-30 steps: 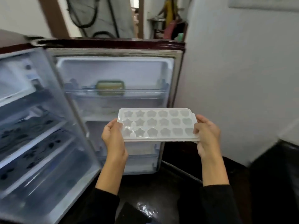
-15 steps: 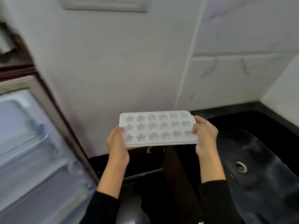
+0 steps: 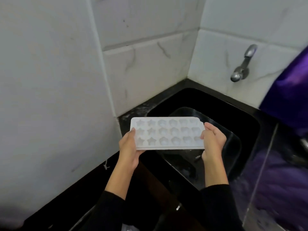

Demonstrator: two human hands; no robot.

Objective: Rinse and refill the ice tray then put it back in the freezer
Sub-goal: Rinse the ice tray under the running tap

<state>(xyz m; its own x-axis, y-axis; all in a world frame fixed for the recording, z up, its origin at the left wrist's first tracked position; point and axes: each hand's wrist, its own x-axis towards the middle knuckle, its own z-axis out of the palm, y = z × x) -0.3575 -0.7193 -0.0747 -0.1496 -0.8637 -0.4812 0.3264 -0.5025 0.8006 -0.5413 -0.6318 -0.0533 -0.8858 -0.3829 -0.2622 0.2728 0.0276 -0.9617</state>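
A white ice tray (image 3: 168,133) with star and flower shaped cells is held level in the air, just over the near left edge of a black sink (image 3: 246,124). My left hand (image 3: 129,147) grips its left end with the thumb on top. My right hand (image 3: 213,140) grips its right end. A metal tap (image 3: 241,67) sticks out of the tiled wall above the far side of the sink, to the upper right of the tray. The freezer is out of view.
White marble-look tiles (image 3: 146,67) cover the corner walls, and a plain white wall panel (image 3: 50,89) stands close on the left. A black counter (image 3: 70,194) runs along it. Something purple (image 3: 290,90) hangs at the right edge beside the sink.
My view has swung right, from the open fridge to the sink corner. The tray, still held in both hands, has travelled with me and now hangs over the sink's edge.
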